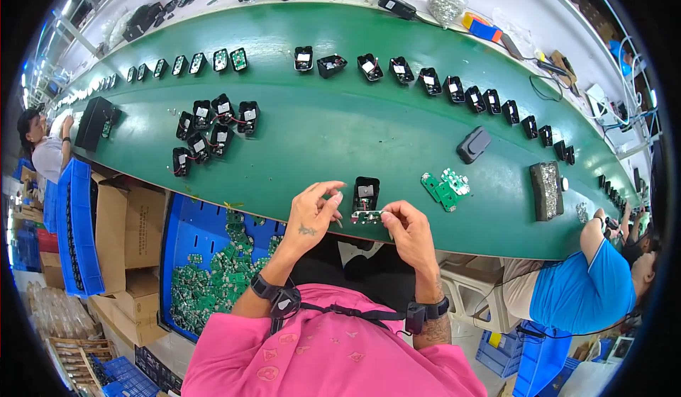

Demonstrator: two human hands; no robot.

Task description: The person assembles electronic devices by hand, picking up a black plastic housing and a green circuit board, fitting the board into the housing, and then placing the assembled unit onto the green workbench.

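Observation:
In front of me a black plastic housing (pixel 367 188) stands on the green table, with a white label and wires inside. At its near end, by the table's front edge, a small circuit board (pixel 368 216) is tilted on edge. My right hand (pixel 409 232) is closed, thumb and fingertips pinching the board's right end. Just left of the housing is my left hand (pixel 312 211), its fingers bent but apart, with nothing clearly held. Right of my hands lies a stack of green circuit boards (pixel 447 188), and beyond it a closed black case (pixel 474 144).
Several open housings (pixel 220 139) cluster at the left. A row of housings (pixel 428 81) runs along the back. A dark, speckled block (pixel 545 191) stands at the right. Below the table, a blue bin (pixel 202 235) holds loose boards. Co-workers sit at both sides.

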